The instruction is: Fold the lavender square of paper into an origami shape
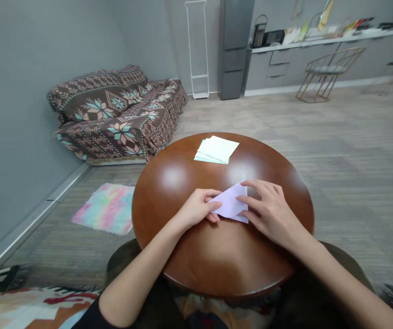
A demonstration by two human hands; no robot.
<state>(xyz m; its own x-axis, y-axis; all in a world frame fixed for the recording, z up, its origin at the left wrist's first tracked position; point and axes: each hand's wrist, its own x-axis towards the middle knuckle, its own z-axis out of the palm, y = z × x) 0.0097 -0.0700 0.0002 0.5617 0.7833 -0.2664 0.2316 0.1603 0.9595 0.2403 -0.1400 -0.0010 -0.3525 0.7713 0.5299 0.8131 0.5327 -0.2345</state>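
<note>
A folded sheet of lilac paper [229, 201] is between my hands, over the middle of the round brown table [223, 260]. My left hand [203, 205] pinches its pointed left corner, thumb on top and fingers underneath. At the paper's right side, my right hand [266, 205] has its fingers apart, with fingertips touching the top corner and the right edge. The thumb lies near the lower flap. Whether my right hand grips the paper or only rests on it is hard to make out.
Several pale green sheets [217, 150] lie in a loose stack at the table's far side. Beyond stand a sofa with a patterned cover [124, 114], a wire-frame chair [333, 68] and a kitchen counter [295, 44]. A fluffy pastel rug [105, 208] lies on the floor at left.
</note>
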